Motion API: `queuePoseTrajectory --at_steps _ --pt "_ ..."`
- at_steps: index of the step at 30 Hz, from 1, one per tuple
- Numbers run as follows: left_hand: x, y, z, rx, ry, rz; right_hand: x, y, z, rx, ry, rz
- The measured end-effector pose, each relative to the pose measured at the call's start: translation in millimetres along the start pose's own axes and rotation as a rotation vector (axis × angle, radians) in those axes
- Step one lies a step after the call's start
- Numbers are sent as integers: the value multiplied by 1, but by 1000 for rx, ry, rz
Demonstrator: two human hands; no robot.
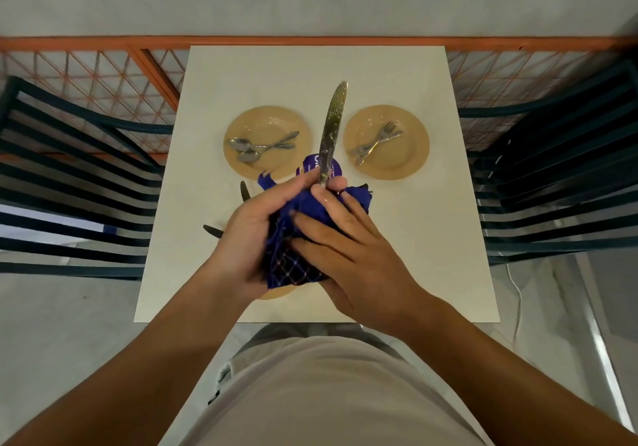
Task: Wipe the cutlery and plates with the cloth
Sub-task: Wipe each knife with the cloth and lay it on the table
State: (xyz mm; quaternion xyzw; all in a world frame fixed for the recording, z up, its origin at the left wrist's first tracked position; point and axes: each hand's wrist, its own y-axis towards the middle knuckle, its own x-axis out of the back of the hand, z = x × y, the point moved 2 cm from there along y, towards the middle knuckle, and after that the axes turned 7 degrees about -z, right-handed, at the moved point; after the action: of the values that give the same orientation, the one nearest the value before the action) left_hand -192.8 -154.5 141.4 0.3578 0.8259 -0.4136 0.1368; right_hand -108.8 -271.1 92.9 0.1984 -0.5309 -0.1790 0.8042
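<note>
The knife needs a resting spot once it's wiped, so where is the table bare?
Bare: the far strip of the table beyond both plates, and the near right side beside the right hand. Crowded: the left plate holds spoons, the right plate holds forks, and dark knives lie left of the left hand.

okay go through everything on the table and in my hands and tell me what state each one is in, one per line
Knife: lifted, blade pointing away, lower end wrapped in the cloth.
Cloth: bunched between both hands.
Left hand: closed on the cloth.
Right hand: pressed over the cloth, fingers around the knife.
Left plate: flat on the table, holding spoons.
Right plate: flat, holding forks.
Two dark pieces of cutlery: lying on the table, partly hidden by the left hand.
</note>
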Motion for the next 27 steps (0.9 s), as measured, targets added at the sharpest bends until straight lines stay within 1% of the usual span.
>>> queuePoseTrajectory --at_steps 3,8,11,14,16,18,19,21,22,25,27 --pt "11 8 2 -41 113 -114 1 -3 -2 15 21 -44" --pt "21 17 -1 -156 348 -131 9 0 -1 -10 158 -71" --pt "28 22 -10 -260 573 -133 18 1 -2 -115 263 -65" --pt "28 21 -23 -380 728 -154 29 3 -14 -259 336 -47" --pt "28 18 -32 -464 828 -165 39 3 -24 -372 324 -86" --pt "31 18 -39 -504 857 -190 49 3 -34 -477 336 -159" --pt "33 18 -43 -509 858 -199 53 4 -40 -495 356 -202" --pt "36 19 -49 -514 874 -204 61 10 -52 -471 385 -305" --pt "36 19 -52 -521 889 -198 65 15 -60 -457 351 -352" --pt "38 19 -57 -552 919 -167 77 30 -82 -461 20 -485" --pt "38 20 -58 -567 940 -149 81 40 -83 -399 -133 -569"
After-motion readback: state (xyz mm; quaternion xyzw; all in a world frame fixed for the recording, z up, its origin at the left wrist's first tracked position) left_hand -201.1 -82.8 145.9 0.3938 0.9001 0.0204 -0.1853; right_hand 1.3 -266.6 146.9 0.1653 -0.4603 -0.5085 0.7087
